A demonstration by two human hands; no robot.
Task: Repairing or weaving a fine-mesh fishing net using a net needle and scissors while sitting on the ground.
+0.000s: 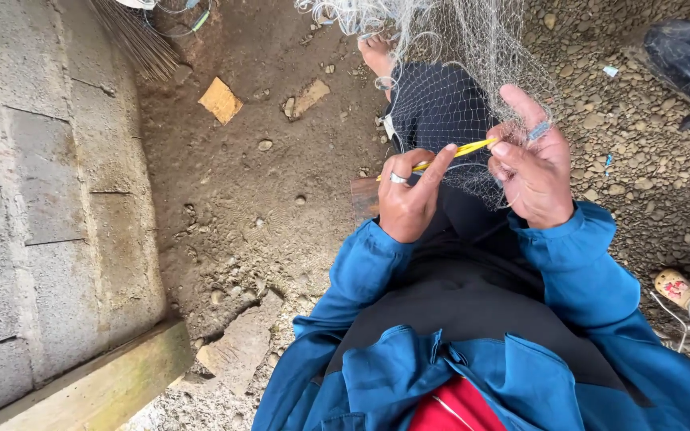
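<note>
A thin yellow netting needle (pixel 463 152) is pinched at its near-left end between the thumb and forefinger of the left hand (pixel 407 198), which wears a silver ring (pixel 398 179). The needle's other end is held by the fingertips of the right hand (pixel 533 172), with the index finger stuck up and a bit of mesh caught against the fingers, so both hands are closed on the needle rather than spread. A pale fishing net (pixel 457 56) is draped from the far top of the view down over a dark-clothed knee and onto the hands. Blue jacket sleeves (pixel 576 271) are seen at the near edge. To the left, bare dirt (pixel 233 199) with a yellowish scrap (pixel 220 100) and a concrete block wall (pixel 41 199); to the right, gravel (pixel 640 136).
</note>
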